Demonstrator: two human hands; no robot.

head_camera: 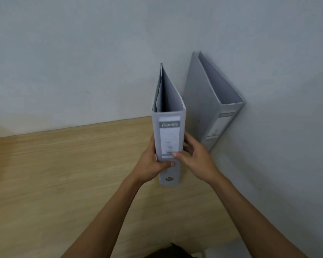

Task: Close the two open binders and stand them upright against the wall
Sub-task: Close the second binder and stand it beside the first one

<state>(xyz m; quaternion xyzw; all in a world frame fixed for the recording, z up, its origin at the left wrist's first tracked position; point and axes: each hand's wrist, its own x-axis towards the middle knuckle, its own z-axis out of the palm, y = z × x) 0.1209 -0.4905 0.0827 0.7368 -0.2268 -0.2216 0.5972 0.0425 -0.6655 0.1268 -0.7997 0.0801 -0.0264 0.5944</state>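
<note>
A closed grey lever-arch binder (169,135) stands upright on the wooden table (63,174), its labelled spine facing me. My left hand (153,164) grips its left side, thumb across the lower spine. My right hand (192,157) holds its right side, thumb on the spine label. A second grey binder (203,108) stands closed and upright to the right, in the corner, its far side against the right wall (278,127). A narrow gap separates the two binders.
A pale wall (82,62) runs along the back edge of the table and meets the right wall in the corner. Bare wood stretches to the left of the binders. A dark shape (168,252) shows at the bottom edge.
</note>
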